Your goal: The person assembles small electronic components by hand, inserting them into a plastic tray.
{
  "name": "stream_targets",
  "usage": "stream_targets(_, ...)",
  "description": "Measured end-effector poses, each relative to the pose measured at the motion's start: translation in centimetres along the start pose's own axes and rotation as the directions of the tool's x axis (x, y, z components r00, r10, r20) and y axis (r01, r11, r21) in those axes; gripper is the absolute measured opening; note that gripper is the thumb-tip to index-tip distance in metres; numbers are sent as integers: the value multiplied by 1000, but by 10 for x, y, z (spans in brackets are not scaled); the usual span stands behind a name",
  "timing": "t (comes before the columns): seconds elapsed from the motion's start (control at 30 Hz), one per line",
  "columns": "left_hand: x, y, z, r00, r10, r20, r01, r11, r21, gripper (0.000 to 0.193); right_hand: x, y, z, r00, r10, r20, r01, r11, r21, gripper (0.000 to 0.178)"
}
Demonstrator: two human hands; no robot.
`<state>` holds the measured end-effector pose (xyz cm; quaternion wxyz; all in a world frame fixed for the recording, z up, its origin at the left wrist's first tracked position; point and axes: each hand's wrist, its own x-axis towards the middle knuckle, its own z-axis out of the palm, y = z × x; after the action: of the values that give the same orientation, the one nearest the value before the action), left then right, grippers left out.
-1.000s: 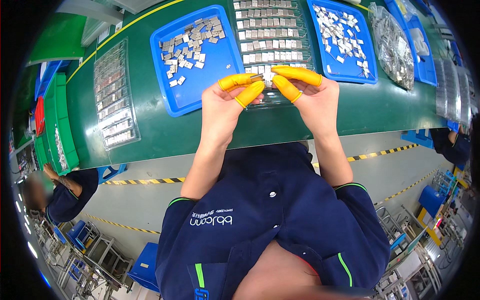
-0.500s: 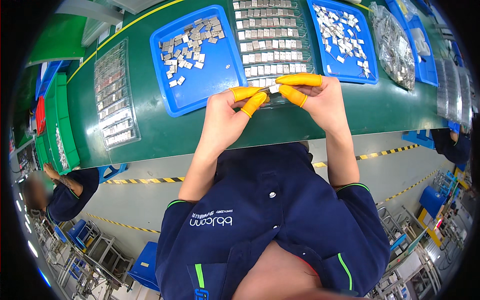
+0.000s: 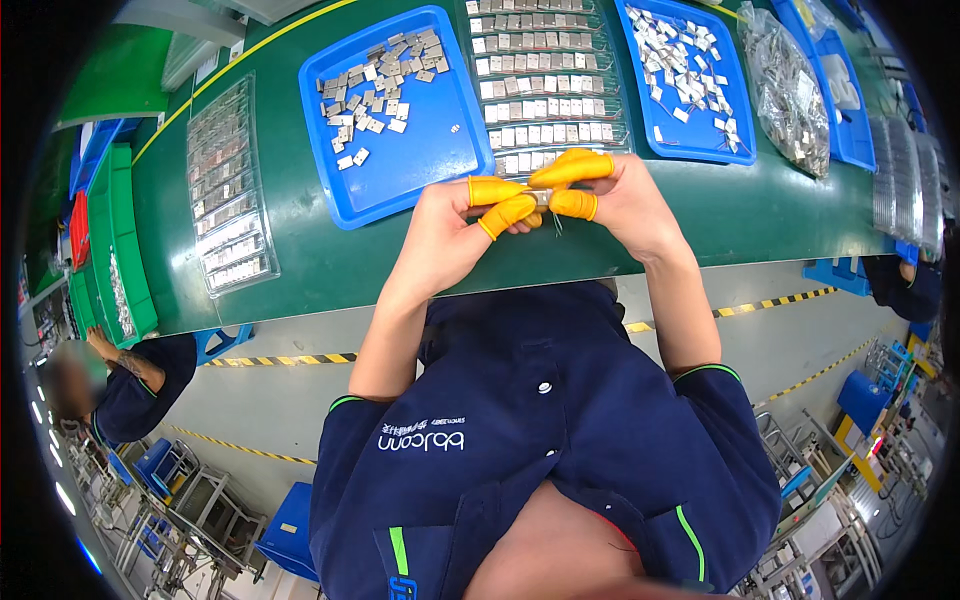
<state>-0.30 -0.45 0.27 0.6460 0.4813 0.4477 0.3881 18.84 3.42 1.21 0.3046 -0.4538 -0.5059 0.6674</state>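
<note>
Both hands meet over the near part of the green table, with yellow finger cots on thumbs and fingers. My left hand is closed, pinching a small metal-and-white connector. From the other side my right hand pinches the same connector, its fingertips pressed close to the left ones. Thin wires hang below the piece; most of it is hidden by the fingers. Just beyond lies a clear tray with rows of similar white and metal pieces. On its left stands a blue tray with metal-cased pieces; on its right, a blue tray with white wired connectors.
Another filled clear tray lies farther left, near a green bin. A plastic bag of parts and stacked clear trays are at the right. A co-worker is at the far left, another at the far right.
My right hand has moved left and slightly down, bringing its fingers against the left ones. The connector, visibly white before, is now mostly covered, and its wires hang below the hands.
</note>
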Motion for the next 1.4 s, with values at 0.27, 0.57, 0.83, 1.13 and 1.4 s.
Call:
stream_targets(0.27,-6,-1,2,999,-37,17,38,998,-44,14,-11,5,14,998,-45,-44,51,991,124,14)
stream_targets(0.57,-5,-4,-30,843,153,-516,-46,976,214,18,-9,17,19,795,-597,-105,308,546,-779,16)
stream_targets(0.83,-3,-11,-57,754,245,-609,26,916,400,19,-7,43,24,732,-680,33,330,312,-891,14)
stream_targets(1.13,27,0,-77,777,404,-483,383,305,872,24,-5,21,-27,719,-602,-347,149,622,-768,13)
stream_targets(1.4,27,-8,-66,785,513,-348,379,47,924,21,-1,9,-97,617,-490,-616,-230,636,-737,21)
